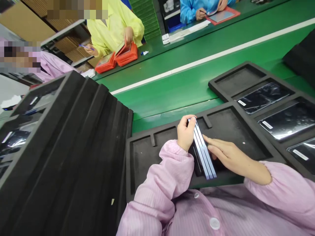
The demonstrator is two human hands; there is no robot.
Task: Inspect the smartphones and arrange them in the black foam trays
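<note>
Several thin phones (203, 149), three pale-blue metal edges showing, stand on edge side by side, tilted over the foam tray. My left hand (186, 132) is closed around their far end, its thumb on top. My right hand (227, 154) has its fingers stretched out along the right side of the stack, fingertips at or very near it; its underside is hidden. Beneath both hands lies the black foam tray (141, 164) with recessed compartments. To the left of the stack, a dark glossy surface shows in part.
Stacked black foam trays (98, 157) rise at left. At right, another tray (251, 108) holds dark-screened devices (290, 119) with white labels. Beyond the green conveyor belt (172, 85), a person in yellow (108, 32) handles red-framed panels (126, 55); another wears blue (192, 11).
</note>
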